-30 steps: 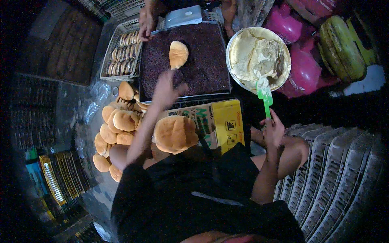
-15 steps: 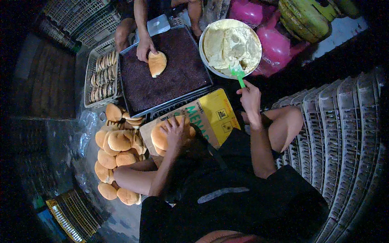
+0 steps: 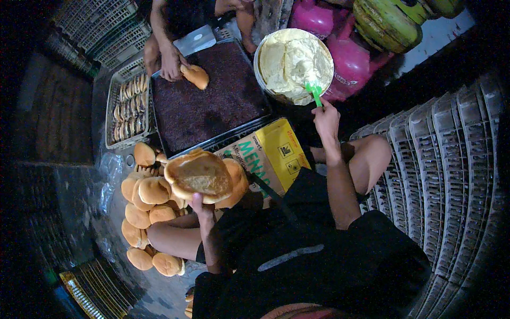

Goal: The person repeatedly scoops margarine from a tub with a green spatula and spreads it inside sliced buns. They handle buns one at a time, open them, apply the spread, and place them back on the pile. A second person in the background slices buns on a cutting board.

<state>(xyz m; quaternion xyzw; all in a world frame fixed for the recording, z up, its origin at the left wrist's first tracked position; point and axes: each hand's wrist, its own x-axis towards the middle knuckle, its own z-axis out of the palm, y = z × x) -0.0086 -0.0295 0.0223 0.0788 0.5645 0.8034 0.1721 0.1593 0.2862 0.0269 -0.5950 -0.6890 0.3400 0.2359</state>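
Observation:
My left hand [image 3: 202,208] grips a round bun [image 3: 197,173] from below, its thumb at the near edge. The bun's pale brown underside faces up. Beside and partly under it, another bun [image 3: 237,183] rests on the flattened cardboard box [image 3: 255,159] by my lap. My right hand [image 3: 326,116] is closed round the handle of a green spatula [image 3: 317,95]. The spatula's blade is in pale yellow cream in a round white tub [image 3: 256,68], at the near right side of the cream.
A co-worker's hand [image 3: 171,61] holds a bun [image 3: 195,76] over a tray of dark sprinkles [image 3: 212,111]. Filled buns stand in a crate [image 3: 109,139] at left. Loose buns [image 3: 154,190] lie by my left leg. Pink and green gas cylinders [image 3: 348,64] stand far right; stacked crates [image 3: 425,159] rise at right.
My left hand has lifted a bun off the cardboard and turned it underside up. The spatula has shifted slightly in the cream. The co-worker's bun has tilted and moved left.

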